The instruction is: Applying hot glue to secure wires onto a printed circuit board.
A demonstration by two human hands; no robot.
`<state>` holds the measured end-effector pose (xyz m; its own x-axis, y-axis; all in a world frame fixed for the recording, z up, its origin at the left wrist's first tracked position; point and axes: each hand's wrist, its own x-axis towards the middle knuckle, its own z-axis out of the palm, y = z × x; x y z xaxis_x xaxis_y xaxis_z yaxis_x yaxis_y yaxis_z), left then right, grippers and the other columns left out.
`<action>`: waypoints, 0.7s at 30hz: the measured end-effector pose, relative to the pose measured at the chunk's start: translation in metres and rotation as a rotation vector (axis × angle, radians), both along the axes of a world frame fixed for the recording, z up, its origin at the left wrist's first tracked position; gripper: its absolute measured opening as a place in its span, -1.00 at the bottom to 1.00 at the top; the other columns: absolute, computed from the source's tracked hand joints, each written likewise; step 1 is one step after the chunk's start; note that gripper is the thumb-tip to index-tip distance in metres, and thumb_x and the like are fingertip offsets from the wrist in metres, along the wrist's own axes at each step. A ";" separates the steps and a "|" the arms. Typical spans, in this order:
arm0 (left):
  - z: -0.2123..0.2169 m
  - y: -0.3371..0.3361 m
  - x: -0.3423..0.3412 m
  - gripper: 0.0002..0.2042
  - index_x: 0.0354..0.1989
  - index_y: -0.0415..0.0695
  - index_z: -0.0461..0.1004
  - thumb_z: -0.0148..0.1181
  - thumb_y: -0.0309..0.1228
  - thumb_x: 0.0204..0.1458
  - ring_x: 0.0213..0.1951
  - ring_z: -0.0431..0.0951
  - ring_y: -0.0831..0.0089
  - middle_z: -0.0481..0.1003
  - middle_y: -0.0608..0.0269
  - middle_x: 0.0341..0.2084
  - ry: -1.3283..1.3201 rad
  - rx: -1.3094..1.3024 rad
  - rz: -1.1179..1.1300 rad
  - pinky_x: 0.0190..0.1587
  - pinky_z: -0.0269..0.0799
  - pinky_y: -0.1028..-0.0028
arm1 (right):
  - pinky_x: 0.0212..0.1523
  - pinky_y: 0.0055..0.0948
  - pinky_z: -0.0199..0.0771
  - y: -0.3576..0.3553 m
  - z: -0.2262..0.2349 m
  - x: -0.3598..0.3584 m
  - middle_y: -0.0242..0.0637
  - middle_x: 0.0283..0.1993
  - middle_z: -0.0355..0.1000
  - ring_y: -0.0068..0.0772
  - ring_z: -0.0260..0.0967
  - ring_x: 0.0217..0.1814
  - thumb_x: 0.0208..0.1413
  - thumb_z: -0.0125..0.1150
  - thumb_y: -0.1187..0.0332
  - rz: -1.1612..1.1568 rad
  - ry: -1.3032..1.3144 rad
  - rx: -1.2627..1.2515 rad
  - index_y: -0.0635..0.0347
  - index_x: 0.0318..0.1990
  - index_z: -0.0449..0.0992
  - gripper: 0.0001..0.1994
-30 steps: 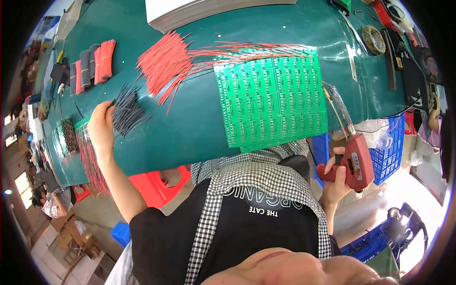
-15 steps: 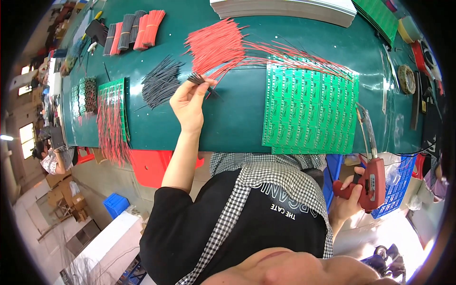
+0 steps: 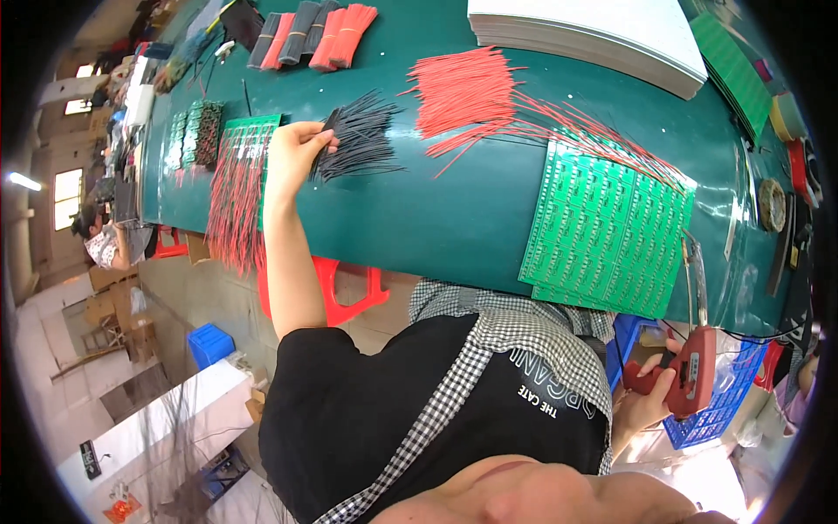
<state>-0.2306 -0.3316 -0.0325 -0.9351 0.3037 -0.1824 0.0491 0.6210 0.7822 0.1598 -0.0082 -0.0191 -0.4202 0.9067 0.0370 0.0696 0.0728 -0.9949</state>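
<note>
My left hand [image 3: 297,157] is at the left edge of a loose pile of black wires [image 3: 367,140], its fingertips closed on a few black wires [image 3: 330,124]. Where these end and the pile begins is hard to make out. In my right hand [image 3: 648,402], beside the table's front edge, is a red soldering gun [image 3: 695,375] with its metal tip pointing up. The tip is close to the right edge of the green circuit boards [image 3: 611,231]. Red wires [image 3: 463,92] lie in a heap beyond, and some stretch over the boards' far edge.
Left of my hand lies a green board with red and black wires [image 3: 236,192] hanging over the edge. Bundled wires [image 3: 314,35] and a white stack [image 3: 594,39] stand farther back. A tape roll [image 3: 772,205] sits at right. A red stool [image 3: 349,293] is below the table.
My left hand has moved left from beside the red heap to the black pile, with black wires at its fingertips. The view has shifted; my right hand still grips the soldering gun.
</note>
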 end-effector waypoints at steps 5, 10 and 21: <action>-0.010 -0.010 -0.008 -0.84 -0.30 -0.42 0.46 0.05 -0.57 0.00 -0.47 0.52 0.53 0.52 0.13 -0.52 -0.001 0.067 0.050 -0.35 0.43 0.60 | -0.51 -0.59 0.22 -0.004 -0.002 0.000 -0.11 -0.12 0.30 -0.52 0.21 -0.55 0.07 0.06 0.27 0.024 0.003 0.015 0.40 -0.05 0.23 -0.60; -0.012 -0.021 -0.013 -0.84 -0.29 -0.41 0.46 0.05 -0.55 0.01 -0.47 0.53 0.51 0.52 0.12 -0.51 -0.031 0.198 0.081 -0.36 0.43 0.59 | -0.52 -0.59 0.22 -0.004 -0.001 0.001 -0.12 -0.13 0.31 -0.53 0.21 -0.55 0.08 0.07 0.23 0.048 0.005 0.020 0.40 -0.05 0.23 -0.59; 0.040 0.157 0.107 -0.87 -0.34 -0.39 0.46 0.09 -0.55 -0.03 -0.48 0.56 0.40 0.53 0.03 -0.45 -1.045 0.454 -0.757 -0.43 0.45 0.56 | -0.22 -0.50 0.41 0.011 -0.015 -0.013 -0.15 -0.07 0.37 -0.36 0.37 -0.16 -0.07 0.15 0.56 0.299 -0.374 0.634 0.37 -0.01 0.31 -0.61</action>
<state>-0.1237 -0.1744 0.0074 -0.0044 0.8965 -0.4431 -0.4750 0.3880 0.7898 0.1467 0.0031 -0.0336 -0.7291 0.6067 0.3167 0.2793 0.6862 -0.6716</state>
